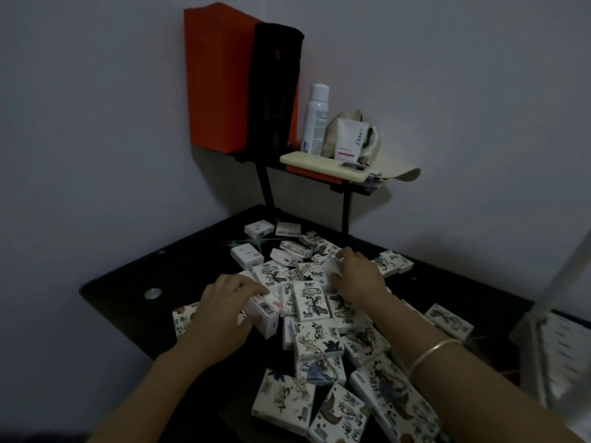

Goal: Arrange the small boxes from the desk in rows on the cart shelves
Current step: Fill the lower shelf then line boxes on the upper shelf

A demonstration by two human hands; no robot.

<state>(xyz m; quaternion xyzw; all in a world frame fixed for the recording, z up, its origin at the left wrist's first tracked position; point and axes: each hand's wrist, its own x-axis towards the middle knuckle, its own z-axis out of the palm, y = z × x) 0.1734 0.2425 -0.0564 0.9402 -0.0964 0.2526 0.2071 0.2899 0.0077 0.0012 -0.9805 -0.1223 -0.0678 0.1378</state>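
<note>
Several small white boxes (pixel 311 302) with dark ink drawings lie scattered in a loose pile on the black desk (pixel 128 282). My left hand (pixel 224 310) grips one white box (pixel 263 316) at the pile's left side, fingers curled over its top. My right hand (pixel 356 274) reaches into the middle of the pile and curls round another box (pixel 331 270), which is blurred. A silver bangle (pixel 431 351) sits on my right wrist. At the right edge a white cart (pixel 556 340) shows, blurred, with a row of boxes on its shelf.
A raised black shelf (pixel 323 172) stands at the desk's back corner, carrying an orange bag (pixel 217 81), a black bag (pixel 275 84), a white spray can (pixel 316 119), a white tube (pixel 350 139) and a phone (pixel 353 166). Grey walls close in behind and left.
</note>
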